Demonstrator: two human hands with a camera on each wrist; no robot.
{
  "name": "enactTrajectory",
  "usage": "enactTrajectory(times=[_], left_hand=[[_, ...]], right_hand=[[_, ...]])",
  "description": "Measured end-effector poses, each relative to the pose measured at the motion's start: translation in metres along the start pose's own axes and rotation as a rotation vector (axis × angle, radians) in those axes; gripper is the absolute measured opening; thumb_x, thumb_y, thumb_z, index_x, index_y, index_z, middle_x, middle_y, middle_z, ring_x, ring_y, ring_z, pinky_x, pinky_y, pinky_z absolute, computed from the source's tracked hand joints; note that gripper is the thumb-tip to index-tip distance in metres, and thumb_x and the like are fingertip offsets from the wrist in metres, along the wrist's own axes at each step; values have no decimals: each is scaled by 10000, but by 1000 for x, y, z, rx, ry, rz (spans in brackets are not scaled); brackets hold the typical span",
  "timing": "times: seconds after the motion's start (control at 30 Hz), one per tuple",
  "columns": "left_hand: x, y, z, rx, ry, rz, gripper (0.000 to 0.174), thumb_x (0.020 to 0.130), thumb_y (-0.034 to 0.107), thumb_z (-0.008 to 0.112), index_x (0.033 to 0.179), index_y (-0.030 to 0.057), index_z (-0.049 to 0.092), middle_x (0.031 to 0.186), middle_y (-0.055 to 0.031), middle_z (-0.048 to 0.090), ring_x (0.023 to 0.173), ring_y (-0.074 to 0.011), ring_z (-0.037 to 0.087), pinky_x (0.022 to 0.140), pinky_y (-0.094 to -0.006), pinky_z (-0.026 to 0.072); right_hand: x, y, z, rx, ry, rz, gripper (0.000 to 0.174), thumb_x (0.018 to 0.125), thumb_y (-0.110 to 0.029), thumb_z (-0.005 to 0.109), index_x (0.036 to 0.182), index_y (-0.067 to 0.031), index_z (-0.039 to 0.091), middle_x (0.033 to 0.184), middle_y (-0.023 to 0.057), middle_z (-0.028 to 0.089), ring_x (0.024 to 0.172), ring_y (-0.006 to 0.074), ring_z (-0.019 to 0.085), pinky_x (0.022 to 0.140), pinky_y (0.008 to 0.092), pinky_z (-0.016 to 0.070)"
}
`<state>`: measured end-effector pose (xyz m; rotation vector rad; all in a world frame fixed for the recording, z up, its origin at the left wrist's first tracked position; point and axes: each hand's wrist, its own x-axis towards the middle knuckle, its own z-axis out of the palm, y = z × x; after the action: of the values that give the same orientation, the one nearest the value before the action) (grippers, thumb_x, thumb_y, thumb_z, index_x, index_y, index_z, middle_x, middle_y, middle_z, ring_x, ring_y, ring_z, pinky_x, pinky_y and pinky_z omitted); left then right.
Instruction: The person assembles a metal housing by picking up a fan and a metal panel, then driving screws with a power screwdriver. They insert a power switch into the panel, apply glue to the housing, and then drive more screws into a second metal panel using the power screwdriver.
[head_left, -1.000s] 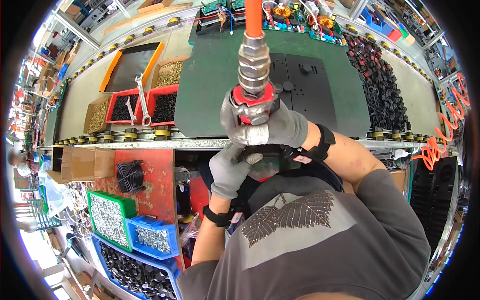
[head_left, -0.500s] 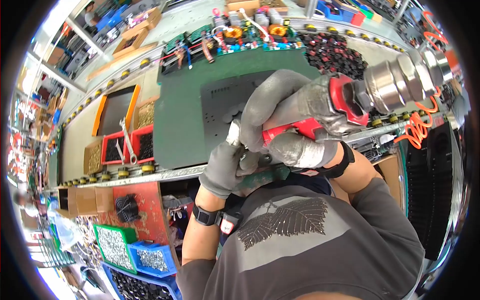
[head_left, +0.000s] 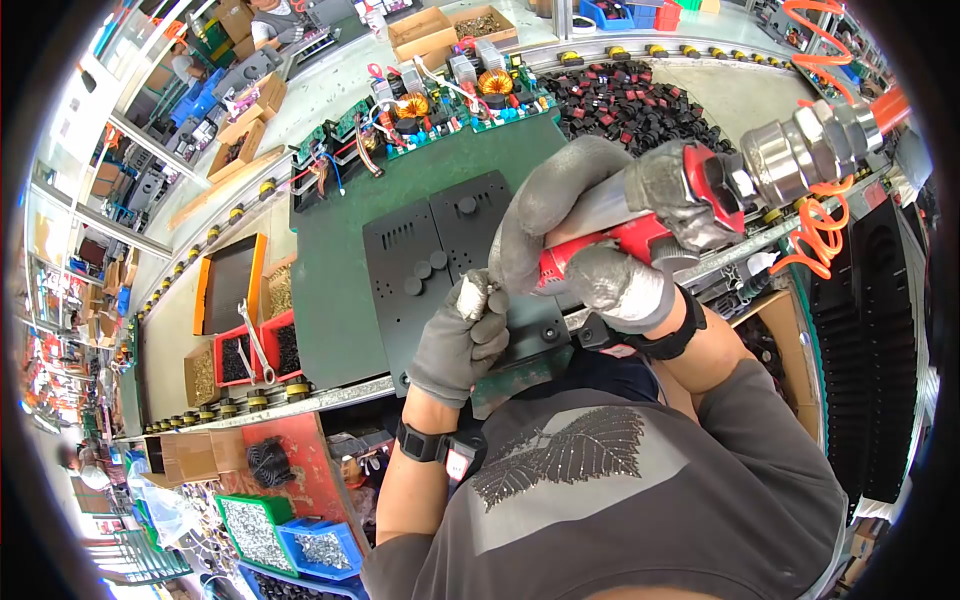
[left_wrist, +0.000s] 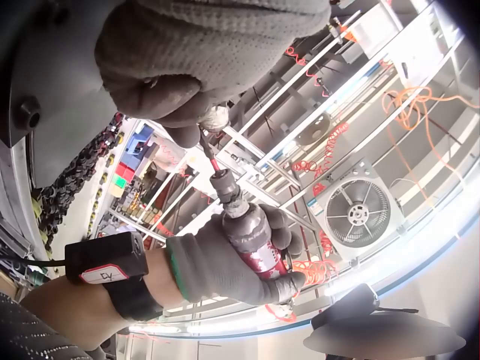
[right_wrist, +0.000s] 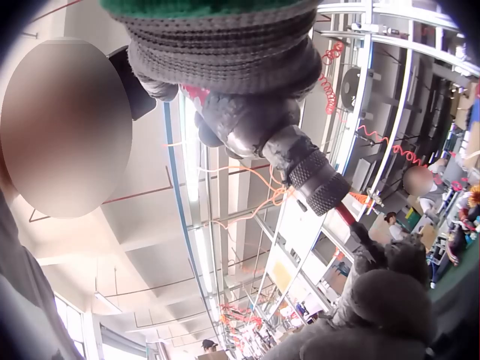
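My gloved right hand (head_left: pixel 590 262) grips a red air screwdriver (head_left: pixel 640 240) level above the bench edge, its metal hose fitting (head_left: pixel 800 150) pointing right. The gloved left hand (head_left: pixel 476 302) pinches the tip of the screwdriver's bit. In the left wrist view, the left fingertips (left_wrist: pixel 199 124) close round the thin bit (left_wrist: pixel 208 156), which runs into the screwdriver's nose (left_wrist: pixel 229 191). The right wrist view shows the knurled nose (right_wrist: pixel 319 180) and the left hand (right_wrist: pixel 386 289) beyond it. Black metal plates (head_left: pixel 430 245) lie on a green mat (head_left: pixel 330 290) under the hands.
Circuit boards (head_left: pixel 430 100) line the mat's far edge, beside a heap of black parts (head_left: pixel 640 95). An orange coiled hose (head_left: pixel 815 240) hangs at right. Red bins with a wrench (head_left: pixel 255 350) sit at left; green and blue screw bins (head_left: pixel 285 535) stand below the bench.
The screwdriver has swung from upright to lying level with its hose end to the right. The left hand has stayed at the bit tip. The view has shifted toward the bench's far side.
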<state>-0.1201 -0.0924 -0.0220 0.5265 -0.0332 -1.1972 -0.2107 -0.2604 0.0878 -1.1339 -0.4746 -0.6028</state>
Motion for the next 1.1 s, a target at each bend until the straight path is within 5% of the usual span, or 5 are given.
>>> enactTrajectory(times=[0.2, 0.37, 0.83, 1.0, 1.1], left_hand=[[13, -1, 2, 113, -59, -14, 152, 995, 205, 483, 1074, 92, 547, 834, -19, 557, 527, -43, 397, 422, -177, 309], [21, -1, -4, 1554, 35, 475, 172, 996, 194, 475, 1110, 90, 552, 788, 4, 525, 522, -40, 405, 415, -179, 310], [53, 12, 7, 1483, -166, 562, 185, 1009, 264, 464, 1010, 108, 564, 689, 28, 474, 470, -40, 335, 407, -192, 263], [76, 58, 1, 938, 354, 257, 340, 928, 322, 632, 1179, 96, 673, 794, 24, 609, 605, -66, 490, 526, -203, 390], [91, 78, 5, 1797, 461, 383, 356, 806, 247, 739, 1146, 149, 690, 1020, -49, 718, 928, -201, 674, 797, -316, 510]], right_hand=[[2, 1, -8, -60, -95, -85, 218, 804, -92, 716, 956, -8, 584, 900, 94, 626, 761, 181, 634, 691, 315, 536], [4, -1, -13, -154, -210, -148, 160, 824, -94, 734, 877, 15, 629, 989, 97, 595, 769, 234, 647, 702, 359, 561], [20, -3, -31, -232, -247, 28, 206, 789, -102, 739, 920, 16, 631, 898, 114, 630, 722, 211, 636, 688, 338, 542], [33, 8, -51, -287, -321, -225, 242, 826, -157, 739, 934, 27, 625, 933, 94, 605, 714, 223, 636, 588, 329, 517], [42, 11, -60, -367, -231, -313, 345, 843, -258, 743, 976, 25, 598, 908, 91, 594, 666, 213, 614, 571, 325, 499]])
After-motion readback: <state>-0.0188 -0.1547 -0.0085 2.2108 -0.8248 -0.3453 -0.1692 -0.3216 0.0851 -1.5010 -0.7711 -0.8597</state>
